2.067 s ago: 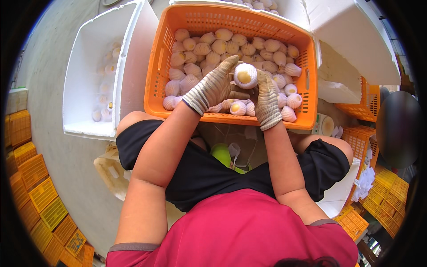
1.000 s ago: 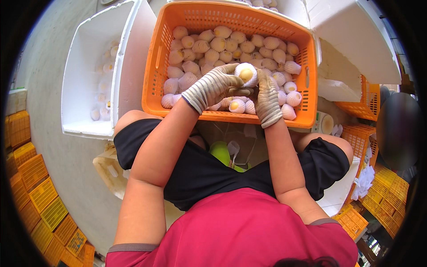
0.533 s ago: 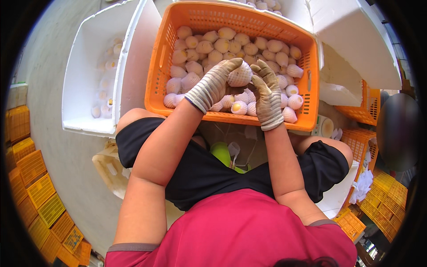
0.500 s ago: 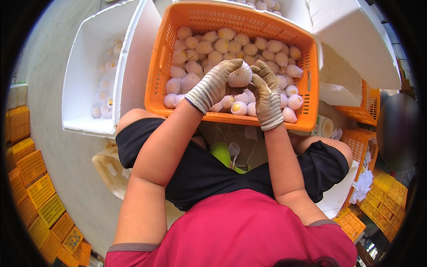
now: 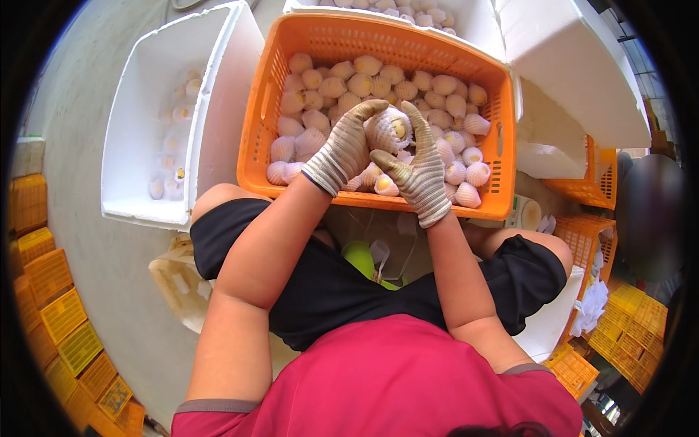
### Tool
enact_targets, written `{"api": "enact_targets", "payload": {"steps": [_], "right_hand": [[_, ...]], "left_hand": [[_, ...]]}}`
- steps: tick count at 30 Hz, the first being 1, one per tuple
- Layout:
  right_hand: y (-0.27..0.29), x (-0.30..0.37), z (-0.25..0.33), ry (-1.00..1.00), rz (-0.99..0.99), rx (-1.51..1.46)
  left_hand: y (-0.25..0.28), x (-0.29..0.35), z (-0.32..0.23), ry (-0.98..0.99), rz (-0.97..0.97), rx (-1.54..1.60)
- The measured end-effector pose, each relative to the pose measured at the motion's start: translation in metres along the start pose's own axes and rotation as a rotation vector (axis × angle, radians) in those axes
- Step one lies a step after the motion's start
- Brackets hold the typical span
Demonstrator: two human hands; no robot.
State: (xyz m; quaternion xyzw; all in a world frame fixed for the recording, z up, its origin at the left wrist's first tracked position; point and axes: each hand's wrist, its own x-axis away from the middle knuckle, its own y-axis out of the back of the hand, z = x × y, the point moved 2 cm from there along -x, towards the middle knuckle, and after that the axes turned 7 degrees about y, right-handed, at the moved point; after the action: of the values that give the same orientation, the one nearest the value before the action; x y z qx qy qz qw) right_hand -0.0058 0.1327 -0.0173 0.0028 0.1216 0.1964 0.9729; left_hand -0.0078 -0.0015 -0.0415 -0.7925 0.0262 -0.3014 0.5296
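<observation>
Smooth gray floor (image 5: 80, 218), orange-yellow crates (image 5: 60, 313) along the left, yellow crates (image 5: 630, 313) lower right, bright light

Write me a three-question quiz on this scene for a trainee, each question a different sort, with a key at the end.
1. Fill in the blank: the left hand and the right hand both wear striped ____.
2. True or false: the netted fruit between the hands lies on the floor.
3. Multiple choice: what colour is the crate beneath the hands? A) blue B) orange C) green

Key:
1. gloves
2. False; it is held up over the crate.
3. B
</observation>
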Motion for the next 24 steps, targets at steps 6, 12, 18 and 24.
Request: {"api": "enact_targets", "payload": {"steps": [6,12,18,24], "right_hand": [[0.01,0.0,-0.024,-0.333,-0.038,-0.54],[0.024,0.005,-0.06,-0.672,-0.292,-0.991],[0.035,-0.021,-0.102,-0.987,-0.468,-0.922],[0.037,-0.161,-0.019,-0.47,-0.373,-0.871]], "left_hand": [[-0.002,0.0,0.003,0.067,-0.084,-0.312],[0.019,-0.004,-0.011,-0.441,-0.61,-1.08],[-0.004,0.01,-0.031,-0.427,-0.474,-0.479],[-0.003,0.019,-0.034,-0.35,-0.478,-0.34]]}}
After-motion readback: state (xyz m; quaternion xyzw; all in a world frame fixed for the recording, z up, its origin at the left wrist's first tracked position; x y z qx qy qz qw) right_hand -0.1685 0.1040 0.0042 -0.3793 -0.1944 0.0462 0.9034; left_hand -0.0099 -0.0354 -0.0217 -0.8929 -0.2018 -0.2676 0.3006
